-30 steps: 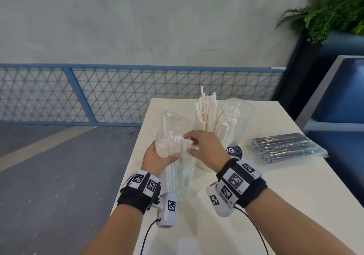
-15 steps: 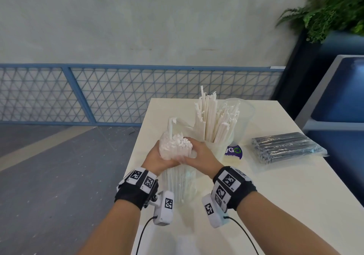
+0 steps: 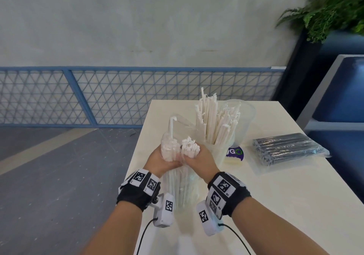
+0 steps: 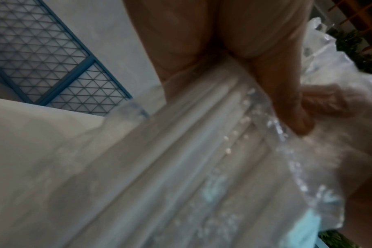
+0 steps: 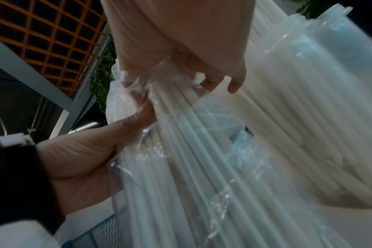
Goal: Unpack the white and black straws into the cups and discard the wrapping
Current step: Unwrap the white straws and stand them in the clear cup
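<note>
An upright clear plastic bag of white straws (image 3: 182, 183) stands on the white table (image 3: 275, 205) in front of me. My left hand (image 3: 160, 159) grips the bag's left side around a clump of straws (image 3: 167, 148). My right hand (image 3: 199, 161) grips a bunch of bare white straws (image 3: 189, 146) sticking out of the bag's top. In the right wrist view the right hand (image 5: 181, 55) holds straws (image 5: 202, 134) and crumpled wrapping. Behind the hands a clear cup (image 3: 242, 120) is filled with white straws (image 3: 214, 120). A sealed pack of black straws (image 3: 287, 148) lies to the right.
A round purple and white sticker (image 3: 234, 153) lies on the table beside the cup. The table's left edge drops to a grey floor (image 3: 59, 176). A blue mesh fence (image 3: 118, 95) runs behind, and a blue seat (image 3: 346, 89) and plant (image 3: 331, 4) stand at the right.
Both hands slid lower and closer to me on the bag. The straw tops have split into two clumps, the right hand now holding one bunch bare above the wrapping.
</note>
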